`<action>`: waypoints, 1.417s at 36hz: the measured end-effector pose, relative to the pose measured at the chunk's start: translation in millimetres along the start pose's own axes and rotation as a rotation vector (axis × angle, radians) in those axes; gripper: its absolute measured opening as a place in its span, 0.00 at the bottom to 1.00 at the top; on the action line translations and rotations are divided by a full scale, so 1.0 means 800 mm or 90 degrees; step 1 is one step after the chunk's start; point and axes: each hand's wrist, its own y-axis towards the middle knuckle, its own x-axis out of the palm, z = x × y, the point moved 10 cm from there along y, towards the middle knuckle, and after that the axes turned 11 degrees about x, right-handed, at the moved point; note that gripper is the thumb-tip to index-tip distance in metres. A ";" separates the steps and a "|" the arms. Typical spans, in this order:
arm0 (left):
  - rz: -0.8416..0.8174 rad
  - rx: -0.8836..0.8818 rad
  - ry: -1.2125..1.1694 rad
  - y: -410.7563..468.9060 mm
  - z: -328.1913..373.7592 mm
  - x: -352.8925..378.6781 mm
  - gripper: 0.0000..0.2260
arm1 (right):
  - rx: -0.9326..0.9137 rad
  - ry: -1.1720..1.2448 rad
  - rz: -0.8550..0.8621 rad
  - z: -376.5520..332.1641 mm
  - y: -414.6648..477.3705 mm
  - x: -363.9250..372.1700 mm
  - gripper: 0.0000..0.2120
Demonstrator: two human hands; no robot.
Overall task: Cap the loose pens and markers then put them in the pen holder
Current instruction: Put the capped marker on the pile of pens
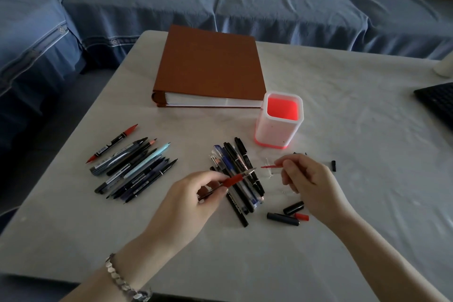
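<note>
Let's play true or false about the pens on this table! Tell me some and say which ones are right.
1. The pen holder has no pens in it. True.
2. The left hand holds a pen with a red grip. True.
3. The right hand holds nothing. False: it pinches a red-and-clear cap.
4. The brown binder lies open. False: it is closed.
5. Loose caps lie on the table near the right hand. True.
</note>
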 end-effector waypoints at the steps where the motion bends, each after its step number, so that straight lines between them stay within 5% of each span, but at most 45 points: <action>1: -0.002 0.001 -0.005 0.000 0.002 0.001 0.07 | -0.010 0.001 0.003 -0.006 -0.003 -0.001 0.12; 14: -0.025 0.046 0.036 0.002 0.025 0.000 0.12 | -0.040 -0.036 -0.022 -0.032 -0.018 0.013 0.10; 22: -0.048 0.066 0.077 -0.003 0.022 0.001 0.02 | -0.061 -0.075 -0.082 -0.040 -0.031 0.034 0.11; 33: -0.069 -0.110 -0.139 -0.004 -0.006 0.004 0.06 | -0.127 -0.080 -0.043 -0.054 -0.032 0.048 0.16; 37: -0.028 -0.131 -0.157 0.000 -0.009 0.002 0.07 | -0.068 0.071 -0.014 -0.049 -0.021 0.052 0.12; 39: 0.008 -0.100 -0.139 0.003 0.001 0.000 0.06 | 0.013 0.199 -0.026 -0.036 -0.014 0.061 0.05; 43: 0.055 -0.044 -0.081 0.007 0.008 -0.007 0.09 | 0.175 0.403 -0.159 -0.011 -0.014 0.110 0.07; 51: 0.071 0.020 0.336 -0.001 -0.049 -0.066 0.10 | 0.143 0.082 -0.042 0.001 0.010 0.099 0.10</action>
